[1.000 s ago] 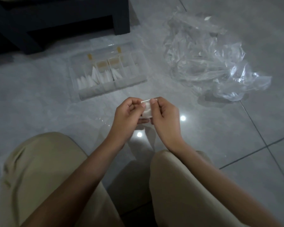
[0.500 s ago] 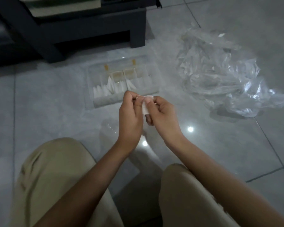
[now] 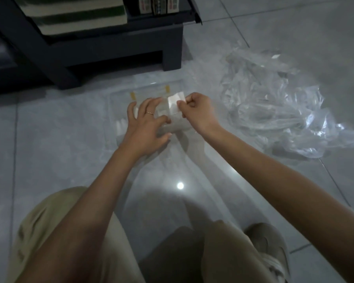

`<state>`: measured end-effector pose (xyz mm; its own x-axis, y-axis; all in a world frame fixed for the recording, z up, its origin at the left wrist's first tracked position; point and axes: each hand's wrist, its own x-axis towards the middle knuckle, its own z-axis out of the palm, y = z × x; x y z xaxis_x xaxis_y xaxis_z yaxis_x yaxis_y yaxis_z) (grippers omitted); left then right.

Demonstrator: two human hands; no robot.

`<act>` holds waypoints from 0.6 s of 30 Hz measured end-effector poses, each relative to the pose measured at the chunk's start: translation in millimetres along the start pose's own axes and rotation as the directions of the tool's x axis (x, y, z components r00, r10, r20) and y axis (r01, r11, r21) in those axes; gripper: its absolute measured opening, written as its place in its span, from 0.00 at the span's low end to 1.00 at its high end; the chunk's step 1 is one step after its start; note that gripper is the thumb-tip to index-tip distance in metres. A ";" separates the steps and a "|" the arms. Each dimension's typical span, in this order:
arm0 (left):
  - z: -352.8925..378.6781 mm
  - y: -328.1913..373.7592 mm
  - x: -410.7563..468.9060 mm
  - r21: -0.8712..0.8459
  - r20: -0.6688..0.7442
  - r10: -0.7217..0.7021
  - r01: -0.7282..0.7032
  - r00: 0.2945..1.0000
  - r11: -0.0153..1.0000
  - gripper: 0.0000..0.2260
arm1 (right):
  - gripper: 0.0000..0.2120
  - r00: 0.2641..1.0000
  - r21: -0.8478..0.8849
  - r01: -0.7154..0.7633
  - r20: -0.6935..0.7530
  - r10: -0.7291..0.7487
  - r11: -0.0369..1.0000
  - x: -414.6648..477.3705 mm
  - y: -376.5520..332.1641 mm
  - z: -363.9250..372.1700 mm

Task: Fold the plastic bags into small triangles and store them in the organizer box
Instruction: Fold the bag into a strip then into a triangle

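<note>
A clear organizer box (image 3: 119, 99) with yellow latches lies on the grey floor tiles. White folded bags (image 3: 120, 125) show in its left compartments. My right hand (image 3: 196, 111) pinches a small folded plastic bag (image 3: 175, 101) above the box's right side. My left hand (image 3: 145, 123) reaches over the box with spread, relaxed fingers, a ring on one of them, and covers most of the middle compartments. Whether it touches the box I cannot tell.
A heap of loose clear plastic bags (image 3: 278, 111) lies on the floor to the right. A dark low shelf unit (image 3: 102, 48) with books stands just behind the box. My knees in beige trousers (image 3: 49, 231) fill the bottom.
Both hands moved forward from in front of me to over the box. My left hand let go of the folded bag and spread out; my right hand kept the bag.
</note>
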<state>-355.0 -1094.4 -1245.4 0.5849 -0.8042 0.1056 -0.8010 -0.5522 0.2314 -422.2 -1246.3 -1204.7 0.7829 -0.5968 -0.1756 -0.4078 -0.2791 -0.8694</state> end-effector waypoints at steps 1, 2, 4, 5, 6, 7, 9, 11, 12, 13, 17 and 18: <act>0.6 -1.3 1.0 0.001 -0.028 -0.006 0.006 1.000 1.000 0.12 | 0.12 1.000 -0.035 0.022 0.008 -0.022 0.999 4.3 -1.6 3.2; 1.6 -2.8 1.6 -0.016 -0.057 -0.018 0.017 0.998 1.000 0.10 | 0.11 0.999 -0.084 0.042 0.019 -0.041 0.996 7.4 -3.0 6.1; 4.6 -4.9 1.5 -0.071 -0.088 -0.040 0.033 0.995 0.997 0.07 | 0.08 0.996 -0.212 0.079 0.044 -0.071 0.974 10.1 -5.1 10.7; 6.1 -5.4 1.5 -0.089 -0.092 -0.049 0.040 0.995 0.995 0.06 | 0.05 0.995 -0.270 0.096 0.055 -0.085 0.958 10.1 -5.5 12.8; 7.3 -5.6 1.9 -0.100 -0.096 -0.059 0.049 0.994 0.994 0.06 | 0.02 0.993 -0.326 0.111 0.068 -0.094 0.939 9.6 -5.5 14.9; 7.9 -5.2 2.1 -0.108 -0.103 -0.070 0.059 0.992 0.992 0.06 | 0.02 0.991 -0.386 0.129 0.080 -0.106 0.913 8.5 -5.3 17.4; 9.0 -6.0 2.7 -0.120 -0.133 -0.080 0.064 0.988 0.991 0.06 | 0.07 0.987 -0.491 0.159 0.097 -0.127 0.857 6.6 -3.0 23.2; 9.1 -6.5 2.6 -0.137 -0.172 -0.085 0.062 0.981 0.989 0.06 | 0.09 0.986 -0.510 0.168 0.087 -0.144 0.844 4.2 -0.9 28.1; 9.5 -7.0 2.9 -0.147 -0.183 -0.094 0.067 0.979 0.987 0.08 | 0.09 0.983 -0.507 0.183 0.076 -0.168 0.842 2.6 0.7 29.8; 9.9 -7.2 3.2 -0.153 -0.193 -0.105 0.076 0.976 0.985 0.09 | 0.10 0.975 -0.515 0.218 0.072 -0.212 0.829 0.2 3.4 31.0; 12.3 -5.7 5.1 -0.210 -0.240 -0.159 0.109 0.958 0.972 0.21 | 0.16 0.942 -0.603 0.332 0.167 -0.292 0.726 -13.7 20.9 31.2; 12.0 -5.8 4.7 -0.214 -0.241 -0.155 0.103 0.958 0.971 0.23 | 0.19 0.935 -0.599 0.353 0.192 -0.299 0.719 -18.7 24.2 30.6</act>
<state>-349.1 -1097.6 -1257.9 0.7153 -0.6318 0.2988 -0.6904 -0.5723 0.4425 -432.3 -1218.8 -1236.7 0.9439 -0.3300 0.0068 -0.2984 -0.8618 -0.4102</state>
